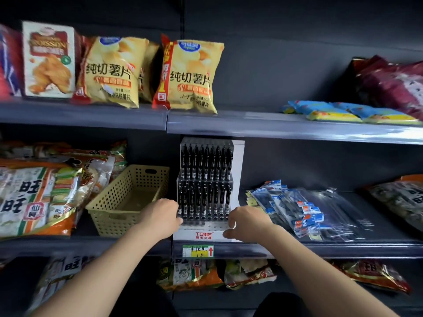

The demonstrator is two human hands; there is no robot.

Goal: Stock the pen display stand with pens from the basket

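From the head view, the stand [196, 228] sits on the shelf [343, 247] packed with pens [206, 165], the basket [107, 202] just beside it looks empty, and the left hand [162, 215] and right hand [248, 221] grip the stand's lower corners, so stocking looks finished and squaring it up comes next.

dark shelf [343, 248] with snack bags [34, 197], yellow basket [119, 223], pen display stand [203, 234], blue packets [297, 209]

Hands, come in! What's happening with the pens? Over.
Pen stand gripped by left hand and right hand. Two tiers of pens in. Basket looks empty. Nothing blocking.
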